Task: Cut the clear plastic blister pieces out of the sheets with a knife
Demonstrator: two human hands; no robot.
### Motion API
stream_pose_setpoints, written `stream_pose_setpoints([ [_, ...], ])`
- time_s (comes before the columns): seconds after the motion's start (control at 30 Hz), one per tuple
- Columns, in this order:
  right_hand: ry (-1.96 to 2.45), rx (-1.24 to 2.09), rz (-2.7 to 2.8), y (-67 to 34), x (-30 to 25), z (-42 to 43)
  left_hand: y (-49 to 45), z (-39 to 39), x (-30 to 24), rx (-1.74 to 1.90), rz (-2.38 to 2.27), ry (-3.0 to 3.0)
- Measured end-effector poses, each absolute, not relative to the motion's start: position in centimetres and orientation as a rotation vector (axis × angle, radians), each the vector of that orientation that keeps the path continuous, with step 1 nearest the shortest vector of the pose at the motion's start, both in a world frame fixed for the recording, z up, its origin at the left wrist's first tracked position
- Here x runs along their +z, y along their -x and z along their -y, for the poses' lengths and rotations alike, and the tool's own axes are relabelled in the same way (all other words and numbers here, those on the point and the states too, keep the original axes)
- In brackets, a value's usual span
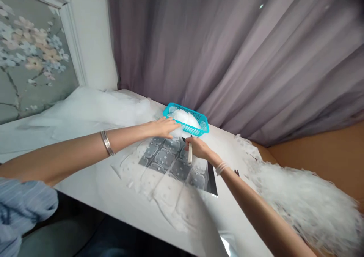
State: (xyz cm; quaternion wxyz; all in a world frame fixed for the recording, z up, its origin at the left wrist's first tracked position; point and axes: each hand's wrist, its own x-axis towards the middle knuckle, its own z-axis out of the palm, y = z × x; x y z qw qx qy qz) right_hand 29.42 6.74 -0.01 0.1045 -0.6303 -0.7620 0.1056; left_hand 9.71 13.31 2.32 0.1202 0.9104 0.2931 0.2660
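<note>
translucent sheeting lies across a black board on the white surface, probably so its pale outlines stand out. the left hand, fingers loosely spread, is near the sheeting's far edge, perhaps to steady it; whether it presses down i cannot tell. the right hand is wrapped around a pale-handled tool, its tip hard to make out. just beyond, a turquoise basket keeps white stuffing contained. a grey blur below stays unclear.
</note>
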Motion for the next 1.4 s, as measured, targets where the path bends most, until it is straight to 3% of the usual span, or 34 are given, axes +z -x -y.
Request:
stream_pose_setpoints([
  [0.17,1.78,-0.02,2.209,-27.3,-2.2,-0.7,-5.7,-8.8,-2.1,0.623,-0.665,-2.911],
  [0.3,1.268,-0.008,2.461,-23.3,-5.0,5.8,-0.8,-2.6,-5.6,0.466,-0.507,-2.975],
  [0.5,1.107,-0.2,2.425,-20.9,-7.6,8.6,0.2,0.9,-8.6,0.668,-0.642,-3.051],
  [0.6,1.199,-0.069,2.27,-22.0,-5.9,8.9,-1.6,0.8,-7.8,0.916,-0.595,-3.097],
  [0.73,1.319,-0.222,2.158,-23.0,-4.8,8.9,-4.5,0.8,-6.0,1.232,-0.498,-3.017],
  [0.93,1.207,-0.408,2.168,-23.3,-5.5,5.9,-7.3,-0.8,-5.7,1.218,-0.599,-2.932],
  [1.2,0.934,-0.338,2.303,-23.6,-1.0,5.5,-5.6,-1.8,-2.9,1.484,-0.378,-2.775],
  [1.4,1.074,-0.676,1.788,-22.6,2.1,5.8,-5.4,-0.8,2.1,1.597,-0.461,-2.757],
])
